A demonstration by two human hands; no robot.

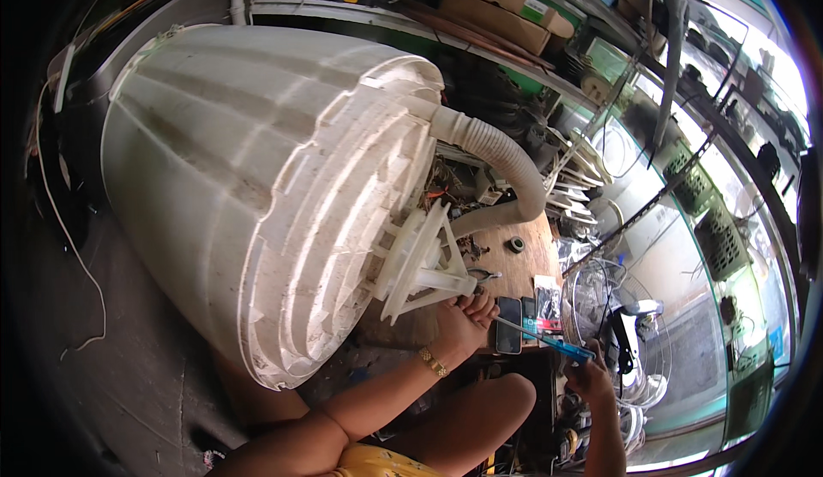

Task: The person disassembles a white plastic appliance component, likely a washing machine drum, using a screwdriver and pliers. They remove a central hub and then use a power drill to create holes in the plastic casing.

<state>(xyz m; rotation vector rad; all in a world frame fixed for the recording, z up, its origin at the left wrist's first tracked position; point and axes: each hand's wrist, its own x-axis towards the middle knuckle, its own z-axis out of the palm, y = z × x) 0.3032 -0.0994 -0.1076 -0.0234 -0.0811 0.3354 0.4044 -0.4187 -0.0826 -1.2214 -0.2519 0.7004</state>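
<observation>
A large white plastic washer tub point(197, 160) lies on its side, with a ribbed grey hose point(480, 138) curving from it. A white triangular bracket with a round disc point(411, 263) sticks out from its base. My left hand point(463, 327), wearing a gold watch, has its fingers curled at the bracket's outer end, around something I cannot make out. My right hand point(587, 383) grips a screwdriver point(573, 350) by its blue handle, its metal shaft reaching left to my left hand's fingers.
A wooden bench point(510, 267) holds a phone point(508, 325), small packets point(548, 301), pliers and a dark ring point(515, 244). Shelves with cardboard boxes point(497, 10) run behind. Fan cages point(583, 284) and glass panes stand at the right. A white cord point(90, 280) lies at the left.
</observation>
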